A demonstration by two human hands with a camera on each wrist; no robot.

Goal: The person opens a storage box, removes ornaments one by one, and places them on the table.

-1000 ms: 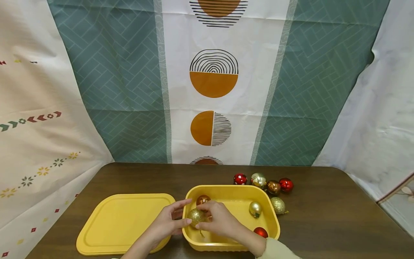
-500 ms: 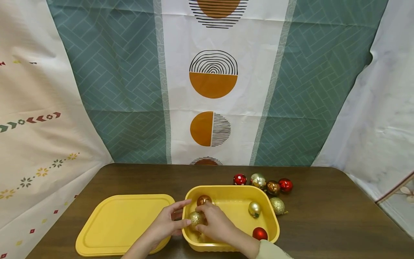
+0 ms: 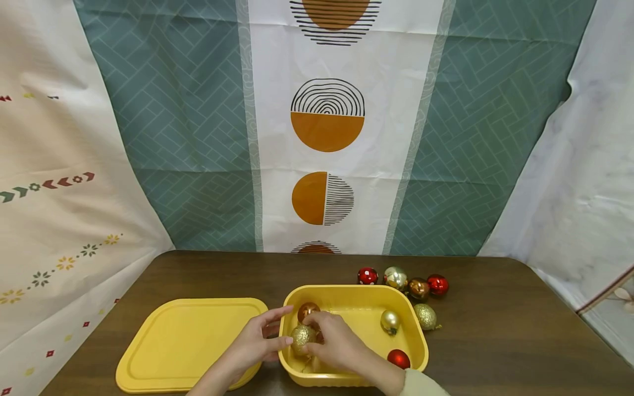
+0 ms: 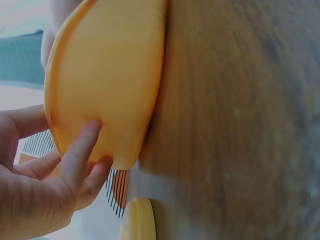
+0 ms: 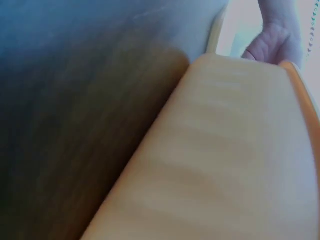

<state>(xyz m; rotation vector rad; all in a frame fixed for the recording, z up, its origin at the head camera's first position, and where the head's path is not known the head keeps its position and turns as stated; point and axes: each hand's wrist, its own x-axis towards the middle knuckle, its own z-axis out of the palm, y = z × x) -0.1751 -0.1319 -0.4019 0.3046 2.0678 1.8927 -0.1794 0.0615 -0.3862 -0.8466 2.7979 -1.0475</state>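
Note:
A yellow plastic box (image 3: 356, 300) sits on the table. My left hand (image 3: 257, 338) grips its left side, thumb over the rim; in the left wrist view, fingers (image 4: 80, 155) press the outer wall. Inside the box, my right hand (image 3: 339, 342) holds a gold glitter Christmas bauble (image 3: 302, 339) at the left end. Part of another brownish bauble shows behind the right fingers. A copper bauble (image 3: 307, 312) lies just beyond. A smooth gold bauble (image 3: 390, 321) and a red bauble (image 3: 398, 359) lie at the box's right end. The right wrist view shows mostly the box's outer wall (image 5: 230, 150).
The yellow lid (image 3: 193, 344) lies flat left of the box. Behind the box's right corner are a spotted red bauble (image 3: 367, 276), a pale gold one (image 3: 395, 278), a copper one (image 3: 419, 287), a red one (image 3: 438, 284) and a glitter one (image 3: 425, 317).
The right hand has shifted the glitter bauble slightly within the left end of the box. The copper bauble beside it has moved a little left and nearer. The left hand stays on the box.

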